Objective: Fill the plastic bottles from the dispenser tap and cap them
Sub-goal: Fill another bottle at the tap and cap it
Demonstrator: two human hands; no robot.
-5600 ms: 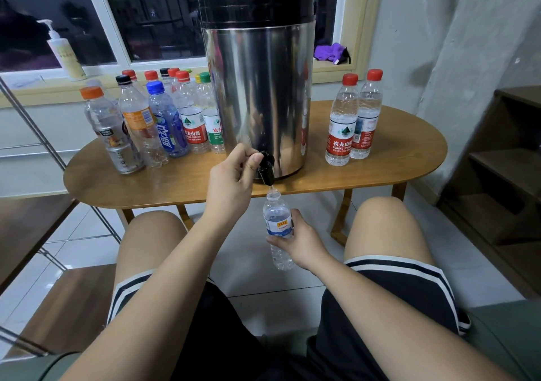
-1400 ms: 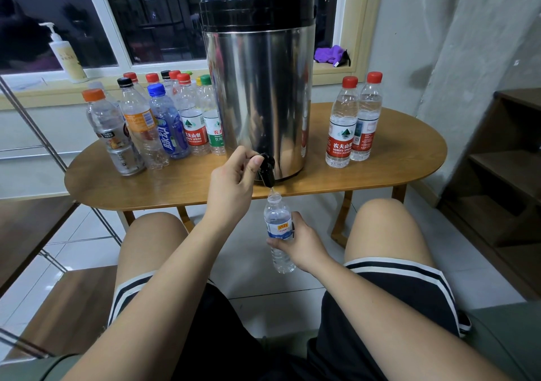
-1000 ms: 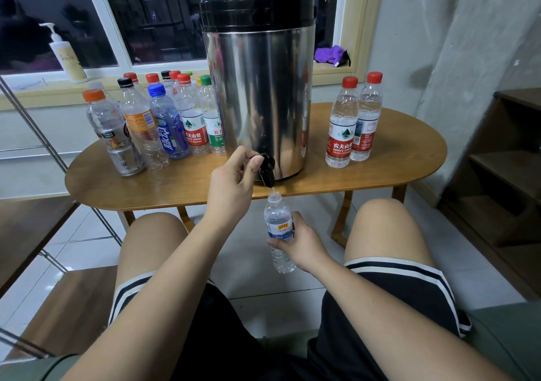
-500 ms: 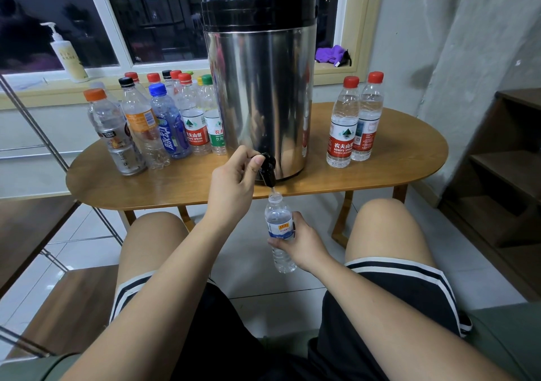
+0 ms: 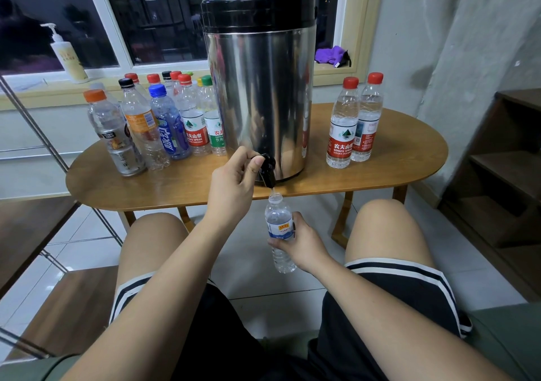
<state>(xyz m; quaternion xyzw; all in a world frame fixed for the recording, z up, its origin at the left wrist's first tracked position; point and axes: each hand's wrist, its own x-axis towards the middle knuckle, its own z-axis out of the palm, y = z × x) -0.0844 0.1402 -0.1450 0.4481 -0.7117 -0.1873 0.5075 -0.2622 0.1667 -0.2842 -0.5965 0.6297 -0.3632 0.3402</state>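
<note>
Left fingers (image 5: 245, 158) curl over the black tap (image 5: 268, 169) lever, thumb pressed on its near side, so the left hand (image 5: 234, 183) grips the tap. Right thumb (image 5: 297, 222) and fingertips wrap round the label band of the small bottle (image 5: 279, 230); the right hand (image 5: 303, 244) holds it upright in the air, off the table, between my view's two bare knees. The bottle mouth is open and sits just under the spout, not touching it as far as I see. I can't tell if water is running or how full the bottle is.

The tap sticks out low on the front of the steel dispenser (image 5: 260, 96), black lid on, standing mid-table near the front edge of the oval wooden table (image 5: 404, 172).

Right of the dispenser: two red-capped bottles (image 5: 342, 126), upright, touching each other. Left of it: a cluster of capped bottles (image 5: 164, 123), mixed caps, packed close, upright.

Behind on the windowsill (image 5: 38, 86): a pump bottle (image 5: 68, 58) at left, a purple cloth (image 5: 330, 55) at right. Dark shelf unit (image 5: 503, 161) at the far right wall
</note>
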